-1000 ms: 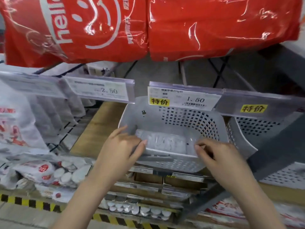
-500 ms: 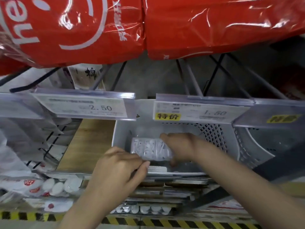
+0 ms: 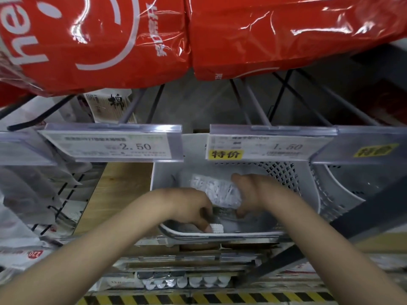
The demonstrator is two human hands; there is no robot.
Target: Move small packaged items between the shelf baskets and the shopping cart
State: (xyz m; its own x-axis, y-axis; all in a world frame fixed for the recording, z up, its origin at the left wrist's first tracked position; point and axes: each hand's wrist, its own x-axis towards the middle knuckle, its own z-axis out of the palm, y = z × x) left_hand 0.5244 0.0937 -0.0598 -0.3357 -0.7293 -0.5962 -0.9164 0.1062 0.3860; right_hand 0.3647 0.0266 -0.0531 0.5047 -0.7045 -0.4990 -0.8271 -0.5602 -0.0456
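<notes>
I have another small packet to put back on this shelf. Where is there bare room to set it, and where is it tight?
Bare wood shelf lies open between the hanging white bags and the grey basket. The basket's right floor also looks free. It is crowded at the basket's front, where the left hand and right hand meet around the clear packet.

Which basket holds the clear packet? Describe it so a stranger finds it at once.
Look under the red bags for the 1.50 price tag. Right below it sits the grey basket with holes in its wall, both hands inside. The neighbouring basket on the right shows no packet.
</notes>
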